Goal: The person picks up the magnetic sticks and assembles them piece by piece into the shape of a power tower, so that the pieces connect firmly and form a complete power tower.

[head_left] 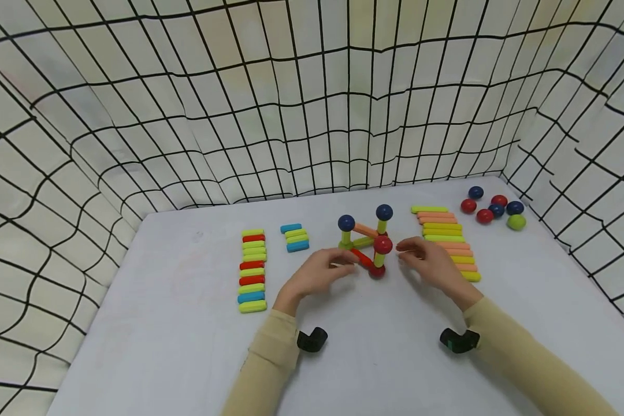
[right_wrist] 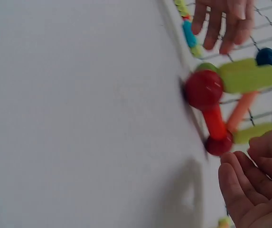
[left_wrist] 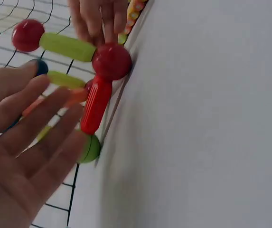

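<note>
A small frame of rods and balls stands on the table between both hands. Its base joins a green ball point(left_wrist: 90, 148) and two red balls by rods, among them a red rod point(left_wrist: 97, 105). Three short lime rods rise from it; two carry blue balls point(head_left: 384, 212) and the front one a red ball point(head_left: 382, 245). My left hand point(head_left: 319, 270) is at the frame's left side, fingers extended and holding nothing. At the right, my right hand point(head_left: 431, 263) has its fingers loosely bent, with nothing in its grasp, a little apart from the frame.
To the left lie a column of short lime, red and blue rods point(head_left: 252, 266) and a small group of blue and lime rods point(head_left: 294, 237). Longer rods point(head_left: 444, 237) line the right, near several loose balls point(head_left: 496, 210). Black netting point(head_left: 291, 104) over white cloth encloses the table.
</note>
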Action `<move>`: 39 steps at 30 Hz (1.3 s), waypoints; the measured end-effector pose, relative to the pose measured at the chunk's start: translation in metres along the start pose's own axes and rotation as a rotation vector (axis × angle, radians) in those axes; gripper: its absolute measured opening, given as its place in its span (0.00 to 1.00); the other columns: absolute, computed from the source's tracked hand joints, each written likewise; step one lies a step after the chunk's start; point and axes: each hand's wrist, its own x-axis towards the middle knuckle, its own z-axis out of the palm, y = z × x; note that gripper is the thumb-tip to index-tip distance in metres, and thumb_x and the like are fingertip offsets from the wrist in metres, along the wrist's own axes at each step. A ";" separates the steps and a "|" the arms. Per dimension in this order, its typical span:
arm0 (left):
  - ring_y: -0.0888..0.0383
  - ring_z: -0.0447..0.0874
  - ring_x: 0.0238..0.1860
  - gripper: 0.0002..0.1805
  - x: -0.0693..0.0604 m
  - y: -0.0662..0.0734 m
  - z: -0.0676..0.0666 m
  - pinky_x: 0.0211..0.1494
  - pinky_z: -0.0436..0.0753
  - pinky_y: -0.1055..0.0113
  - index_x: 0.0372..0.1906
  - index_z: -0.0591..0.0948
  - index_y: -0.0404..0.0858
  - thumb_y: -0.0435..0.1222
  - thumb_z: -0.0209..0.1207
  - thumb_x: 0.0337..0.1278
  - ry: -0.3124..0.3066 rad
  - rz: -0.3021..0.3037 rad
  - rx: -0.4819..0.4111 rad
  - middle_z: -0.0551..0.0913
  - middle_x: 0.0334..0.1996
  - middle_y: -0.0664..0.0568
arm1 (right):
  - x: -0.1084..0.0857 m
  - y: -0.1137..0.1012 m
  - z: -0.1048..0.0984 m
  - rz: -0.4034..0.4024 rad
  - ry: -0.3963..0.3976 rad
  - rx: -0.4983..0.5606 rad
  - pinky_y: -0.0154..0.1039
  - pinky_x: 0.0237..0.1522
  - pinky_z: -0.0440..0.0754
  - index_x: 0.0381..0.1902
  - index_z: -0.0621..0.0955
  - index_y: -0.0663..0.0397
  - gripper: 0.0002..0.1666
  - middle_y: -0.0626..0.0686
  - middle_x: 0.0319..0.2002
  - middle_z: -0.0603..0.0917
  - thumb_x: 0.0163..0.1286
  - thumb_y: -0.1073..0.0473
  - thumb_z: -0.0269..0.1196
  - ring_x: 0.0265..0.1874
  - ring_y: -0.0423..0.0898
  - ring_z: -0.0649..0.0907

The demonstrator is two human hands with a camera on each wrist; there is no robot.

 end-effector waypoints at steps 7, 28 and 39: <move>0.56 0.75 0.57 0.19 0.003 -0.003 -0.008 0.60 0.76 0.57 0.61 0.75 0.43 0.42 0.58 0.68 0.375 0.026 -0.200 0.78 0.55 0.50 | -0.042 0.021 -0.054 0.025 0.058 -0.035 0.41 0.51 0.80 0.62 0.74 0.57 0.27 0.59 0.57 0.78 0.76 0.44 0.53 0.55 0.56 0.77; 0.57 0.67 0.69 0.29 0.014 0.005 -0.018 0.67 0.71 0.59 0.72 0.65 0.47 0.39 0.56 0.69 0.231 0.157 -0.114 0.69 0.69 0.55 | -0.056 0.058 -0.074 -0.173 0.043 -0.392 0.57 0.48 0.80 0.50 0.81 0.63 0.18 0.59 0.45 0.81 0.63 0.63 0.68 0.44 0.56 0.78; 0.55 0.78 0.54 0.21 0.004 0.013 -0.015 0.60 0.78 0.61 0.61 0.76 0.45 0.39 0.62 0.64 0.216 0.090 -0.113 0.76 0.55 0.52 | -0.052 0.057 -0.070 -0.260 0.033 -0.499 0.47 0.42 0.81 0.40 0.82 0.54 0.12 0.49 0.37 0.79 0.59 0.63 0.71 0.36 0.47 0.76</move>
